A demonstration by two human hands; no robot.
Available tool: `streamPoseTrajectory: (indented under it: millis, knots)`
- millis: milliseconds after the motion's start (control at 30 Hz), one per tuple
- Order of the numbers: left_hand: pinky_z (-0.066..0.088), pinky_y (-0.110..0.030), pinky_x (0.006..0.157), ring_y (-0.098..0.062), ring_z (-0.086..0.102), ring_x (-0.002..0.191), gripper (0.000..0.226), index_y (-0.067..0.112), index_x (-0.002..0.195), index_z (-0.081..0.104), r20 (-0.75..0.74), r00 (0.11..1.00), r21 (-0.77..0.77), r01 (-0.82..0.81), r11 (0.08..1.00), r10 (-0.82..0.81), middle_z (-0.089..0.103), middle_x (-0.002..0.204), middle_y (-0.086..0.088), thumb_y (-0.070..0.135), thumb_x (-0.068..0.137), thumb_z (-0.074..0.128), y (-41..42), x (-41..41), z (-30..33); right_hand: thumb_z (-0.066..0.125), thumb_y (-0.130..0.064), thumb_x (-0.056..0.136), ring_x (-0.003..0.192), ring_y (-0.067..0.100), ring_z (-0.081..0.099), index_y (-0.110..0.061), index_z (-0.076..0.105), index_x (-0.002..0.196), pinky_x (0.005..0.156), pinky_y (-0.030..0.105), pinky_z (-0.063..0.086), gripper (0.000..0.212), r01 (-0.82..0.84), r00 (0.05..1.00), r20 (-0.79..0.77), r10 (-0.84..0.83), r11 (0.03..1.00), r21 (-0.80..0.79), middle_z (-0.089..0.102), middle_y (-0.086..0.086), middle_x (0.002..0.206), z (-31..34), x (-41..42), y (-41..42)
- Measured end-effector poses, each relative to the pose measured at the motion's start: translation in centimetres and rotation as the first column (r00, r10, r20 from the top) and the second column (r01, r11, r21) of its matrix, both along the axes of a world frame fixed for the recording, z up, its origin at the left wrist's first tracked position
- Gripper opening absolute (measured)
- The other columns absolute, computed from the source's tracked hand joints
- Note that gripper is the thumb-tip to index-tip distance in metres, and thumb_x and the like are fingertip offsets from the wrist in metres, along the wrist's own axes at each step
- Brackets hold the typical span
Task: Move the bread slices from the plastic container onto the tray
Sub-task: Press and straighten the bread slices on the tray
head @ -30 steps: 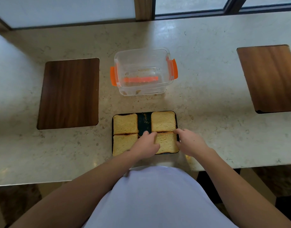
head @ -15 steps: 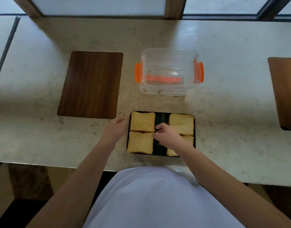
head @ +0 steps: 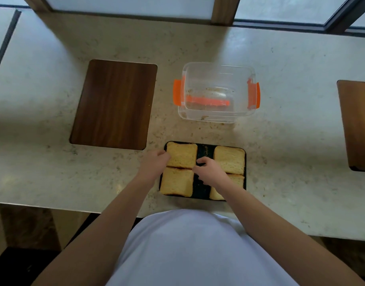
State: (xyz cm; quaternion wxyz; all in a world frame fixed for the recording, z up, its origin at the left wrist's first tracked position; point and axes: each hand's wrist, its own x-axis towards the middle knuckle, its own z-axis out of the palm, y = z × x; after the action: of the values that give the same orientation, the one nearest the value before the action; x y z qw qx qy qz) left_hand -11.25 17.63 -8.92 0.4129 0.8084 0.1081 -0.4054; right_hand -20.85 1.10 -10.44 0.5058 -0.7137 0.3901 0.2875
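Flanking the far-left bread slice [head: 181, 154] on the tray [head: 202, 193], both hands' fingers curled: left hand [head: 154, 164], right hand [head: 208, 172].

Daylight came in soft from the windows [head: 124, 5] up top, leaving a pale sheen on the surface [head: 291, 65]. Frame posts threw broad dim bands across it. The wide lens bent the edges pretty hard, and everything looked a bit soft, especially the near corners.

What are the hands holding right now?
Nothing is lifted. The left hand and right hand touch opposite side edges of the far left bread slice on the tray.
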Motion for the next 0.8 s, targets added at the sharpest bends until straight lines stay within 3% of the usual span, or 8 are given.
streamPoseTrajectory:
  millis: [67,133,267,400,467,567,667,800]
  knots:
    - [0.044,-0.032,0.066,-0.014,0.056,0.072,0.036,0.001,0.106,0.067,-0.01,1.0,-0.017,0.013,1.0,-0.013,0.057,0.073,0.003,0.025,0.082,0.054,-0.5,-0.1,0.1,0.057,-0.028,0.096,0.076,0.013,0.066,-0.02,0.046,0.145,0.065,0.035,0.061,0.051,0.016,1.0,-0.01,-0.016,1.0,0.006,0.066,-0.003,0.09,0.2,-0.2,-0.3]
    - [0.036,-0.029,0.058,-0.009,0.046,0.063,0.038,-0.002,0.106,0.062,-0.009,1.0,-0.019,0.023,1.0,-0.023,0.048,0.067,0.01,0.025,0.082,0.055,-1.0,-0.4,0.1,0.056,-0.028,0.097,0.074,0.011,0.067,-0.02,0.044,0.148,0.051,0.023,0.052,0.053,0.034,0.999,-0.013,-0.034,0.999,0.003,0.065,-0.002,0.094,0.3,-0.6,-0.5]
    - [0.048,-0.036,0.077,-0.014,0.056,0.079,0.011,0.026,0.086,0.066,-0.018,0.999,-0.05,0.036,0.998,-0.037,0.057,0.08,0.007,0.028,0.085,0.056,-1.0,-0.5,0.0,0.058,-0.027,0.098,0.074,0.011,0.067,-0.018,0.04,0.149,0.049,0.019,0.05,0.055,0.053,0.999,-0.001,-0.053,0.998,0.017,0.063,-0.002,0.093,0.9,-1.3,-0.8]
    - [0.049,-0.047,0.103,-0.02,0.062,0.112,0.042,0.017,0.128,0.064,0.033,0.999,-0.008,-0.018,1.0,0.018,0.067,0.12,-0.002,0.03,0.09,0.053,1.1,-1.2,0.0,0.06,-0.027,0.096,0.084,0.014,0.07,-0.012,0.051,0.131,0.055,0.023,0.058,0.039,0.075,0.997,-0.017,-0.075,0.996,0.053,0.065,0.006,0.102,1.0,-2.2,-0.2]
    - [0.05,-0.049,0.102,-0.022,0.064,0.109,0.038,0.016,0.123,0.067,0.044,0.998,0.018,-0.045,0.999,0.044,0.07,0.117,-0.004,0.028,0.091,0.051,2.6,-2.0,0.0,0.061,-0.029,0.095,0.09,0.018,0.07,-0.013,0.06,0.115,0.067,0.029,0.063,0.025,0.021,0.999,-0.047,-0.017,0.997,0.069,0.068,0.012,0.107,1.0,-2.7,0.5]
    - [0.052,-0.053,0.099,-0.023,0.067,0.1,0.021,0.015,0.093,0.069,-0.029,0.999,0.01,-0.025,1.0,0.025,0.074,0.104,-0.011,0.027,0.088,0.052,4.3,-3.2,-0.2,0.062,-0.029,0.093,0.103,0.031,0.069,-0.005,0.066,0.113,0.085,0.042,0.06,0.031,-0.035,0.998,-0.051,0.038,0.998,0.06,0.069,0.024,0.113,0.9,-3.3,1.4]
    - [0.052,-0.044,0.087,-0.022,0.062,0.085,0.014,0.017,0.083,0.063,-0.036,0.999,-0.012,0.022,1.0,-0.023,0.067,0.088,-0.01,0.026,0.083,0.052,4.8,-4.2,-0.3,0.062,-0.034,0.092,0.099,0.019,0.069,-0.017,0.066,0.111,0.089,0.042,0.06,0.025,-0.06,0.998,-0.032,0.062,0.995,0.077,0.072,0.01,0.109,0.6,-3.6,1.7]
    - [0.03,-0.034,0.069,-0.017,0.041,0.07,0.006,0.023,0.077,0.054,-0.026,0.996,-0.013,0.086,0.996,-0.086,0.046,0.076,-0.002,0.024,0.082,0.052,4.6,-4.6,-0.4,0.062,-0.038,0.091,0.097,0.014,0.068,-0.029,0.062,0.099,0.091,0.042,0.058,0.012,-0.068,0.998,-0.013,0.069,0.994,0.084,0.07,-0.001,0.104,0.6,-3.9,1.8]
